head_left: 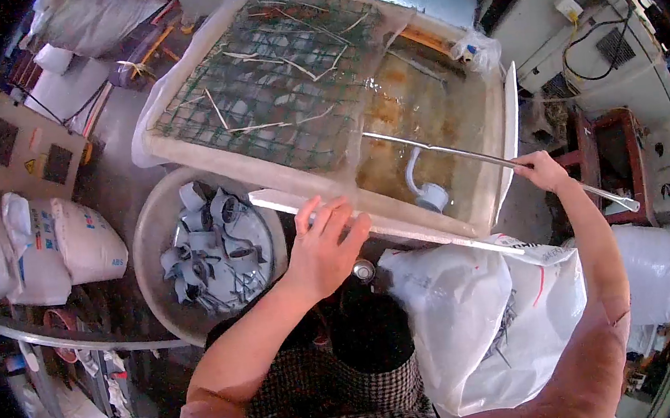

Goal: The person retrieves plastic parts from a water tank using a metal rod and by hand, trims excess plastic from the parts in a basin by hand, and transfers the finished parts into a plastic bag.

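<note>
My right hand (pixel 543 171) is closed around a long thin metal rod (pixel 458 151). One end reaches over the water to the green mesh; the other end, wider, sticks out past my wrist. My left hand (pixel 328 238) rests with fingers apart on a white strip (pixel 426 234) along the near side of a large pale tub (pixel 292 182). Murky water fills the tub's right part, where a grey curved piece (pixel 429 193) lies near the front wall. A green mesh (pixel 266 78) with pale sticks on it covers the left part, over several grey pieces.
A round basin (pixel 146 255) of grey plastic-looking pieces stands at the left front. White sacks (pixel 88 237) are stacked farther left. A big white bag (pixel 458 310) sits below the tub, near my body. Machine cabinets with cables (pixel 618 45) line the right.
</note>
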Motion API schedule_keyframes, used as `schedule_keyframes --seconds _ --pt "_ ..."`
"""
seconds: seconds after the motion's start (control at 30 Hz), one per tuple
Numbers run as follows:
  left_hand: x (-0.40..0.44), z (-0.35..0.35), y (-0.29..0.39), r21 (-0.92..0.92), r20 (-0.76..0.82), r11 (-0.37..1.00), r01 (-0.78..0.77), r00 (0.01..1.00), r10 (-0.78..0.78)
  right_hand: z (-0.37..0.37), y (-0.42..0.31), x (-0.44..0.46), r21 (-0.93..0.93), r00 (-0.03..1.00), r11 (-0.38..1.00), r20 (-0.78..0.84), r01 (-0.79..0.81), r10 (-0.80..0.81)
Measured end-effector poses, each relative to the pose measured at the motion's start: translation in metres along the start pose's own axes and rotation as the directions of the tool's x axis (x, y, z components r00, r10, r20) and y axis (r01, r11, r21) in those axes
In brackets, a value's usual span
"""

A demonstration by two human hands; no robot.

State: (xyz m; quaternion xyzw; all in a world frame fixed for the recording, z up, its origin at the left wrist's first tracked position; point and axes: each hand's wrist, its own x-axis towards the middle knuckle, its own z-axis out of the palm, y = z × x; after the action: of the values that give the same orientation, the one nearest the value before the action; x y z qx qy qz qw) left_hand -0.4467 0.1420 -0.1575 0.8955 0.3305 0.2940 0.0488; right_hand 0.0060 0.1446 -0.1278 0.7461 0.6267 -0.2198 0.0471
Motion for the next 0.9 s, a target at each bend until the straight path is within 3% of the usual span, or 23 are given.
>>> schedule_keyframes --seconds 0.13,0.2,0.27,0.5,0.6,0.7,0.8,0.9 --pt "0.003 0.002 0.002 0.030 -0.035 0.999 -0.023 0.999 0.025 0.013 0.001 0.004 -0.015 0.995 0.996 0.057 0.086 -0.085" --pt "0.003 0.003 0.002 0.030 -0.047 0.999 -0.019 0.999 0.020 0.026 -0.019 0.008 0.045 0.995 0.999 0.098 -0.009 0.005" --pt "0.002 0.002 0.003 0.021 -0.042 1.000 -0.005 0.999 0.006 0.052 -0.012 0.021 0.043 0.997 0.997 0.047 0.063 -0.065" --pt "0.002 0.001 0.004 0.017 -0.027 1.000 0.002 1.000 -0.001 0.070 -0.034 0.047 0.037 0.995 0.999 0.102 -0.017 0.013" --pt "0.003 0.004 0.001 0.007 -0.044 1.000 -0.001 0.999 0.002 0.085 -0.063 0.065 -0.048 0.996 0.999 0.093 -0.006 0.011" --pt "0.002 0.004 -0.001 0.006 -0.052 1.000 0.007 0.999 -0.007 0.106 -0.074 0.080 0.072 0.999 0.997 0.050 0.012 -0.015" --pt "0.002 0.001 -0.003 0.013 -0.045 1.000 0.003 0.999 -0.002 0.121 -0.064 0.100 0.015 0.991 0.995 -0.089 0.103 -0.101" --pt "0.000 0.001 -0.005 0.003 -0.042 1.000 0.005 0.999 -0.005 0.117 -0.058 0.111 -0.004 0.998 1.000 -0.055 -0.018 0.017"
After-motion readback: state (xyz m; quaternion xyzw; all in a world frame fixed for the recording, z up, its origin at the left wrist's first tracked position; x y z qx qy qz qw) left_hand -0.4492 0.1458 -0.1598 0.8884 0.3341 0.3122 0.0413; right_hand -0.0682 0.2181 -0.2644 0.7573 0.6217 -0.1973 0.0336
